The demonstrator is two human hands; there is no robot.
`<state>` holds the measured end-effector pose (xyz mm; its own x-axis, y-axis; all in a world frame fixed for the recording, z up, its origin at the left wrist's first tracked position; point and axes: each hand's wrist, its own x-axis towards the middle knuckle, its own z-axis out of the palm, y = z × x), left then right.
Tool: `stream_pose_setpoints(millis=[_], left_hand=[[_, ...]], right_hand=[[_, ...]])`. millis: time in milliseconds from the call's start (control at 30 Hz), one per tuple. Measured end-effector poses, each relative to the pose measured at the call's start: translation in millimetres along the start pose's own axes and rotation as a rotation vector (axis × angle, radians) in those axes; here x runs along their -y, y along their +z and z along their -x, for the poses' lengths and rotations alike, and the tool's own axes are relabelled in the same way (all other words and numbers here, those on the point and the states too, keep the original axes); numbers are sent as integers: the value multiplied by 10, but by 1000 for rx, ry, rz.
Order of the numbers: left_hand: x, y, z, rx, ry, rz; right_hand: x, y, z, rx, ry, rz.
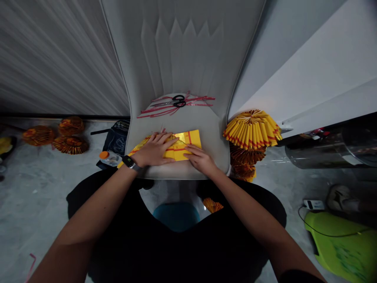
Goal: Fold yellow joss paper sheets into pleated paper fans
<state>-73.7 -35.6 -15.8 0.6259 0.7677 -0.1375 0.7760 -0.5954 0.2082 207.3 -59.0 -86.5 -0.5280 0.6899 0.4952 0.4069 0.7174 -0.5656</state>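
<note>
A sheet of yellow paper (pixel 193 138) with red bands and gold patches lies on the seat of a grey chair (pixel 176 171). My left hand (pixel 156 148) rests flat over its left part, fingers spread, with a watch on the wrist. Beyond this hand, a pleated yellow part slopes down to the left. My right hand (pixel 200 159) has its thumb and fingers closed at the paper's lower right, along a fold line; the fingertips are partly hidden. Behind the paper, black-handled scissors (pixel 179 101) lie on several pink plastic strips (pixel 203 104).
Pleated yellow paper fans (pixel 252 129) are stacked right of the chair. Gold pleated pieces (pixel 70 144) sit on the floor at left, near a bottle with an orange cap (pixel 104 155). A green stool (pixel 341 243) stands at lower right, with a cable across it.
</note>
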Motion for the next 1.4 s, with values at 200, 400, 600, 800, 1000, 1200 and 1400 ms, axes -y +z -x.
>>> stream_pose_setpoints(millis=[200,400,600,800,1000,1200,1400], left_hand=[[5,-6,-8,12,-9,4],[27,-89,14,97,-5,68],[22,-90,13,90,-6,81],[21,-70,5,96,-16,73],[36,-62,-5,93,-26,64],[13,-49,-15,58,-20,63],[-43,-38,-12,11,-42,25]], right_hand=[[20,-35,-28,-52,64,28],[-3,-22,4,-18,9,28],[6,-27,15,-23,-19,15],[15,-38,18,-12,-69,32],[27,-53,-12,-27,-112,95],[186,-11,-153,9,51,215],[211,73,-161,79,58,275]])
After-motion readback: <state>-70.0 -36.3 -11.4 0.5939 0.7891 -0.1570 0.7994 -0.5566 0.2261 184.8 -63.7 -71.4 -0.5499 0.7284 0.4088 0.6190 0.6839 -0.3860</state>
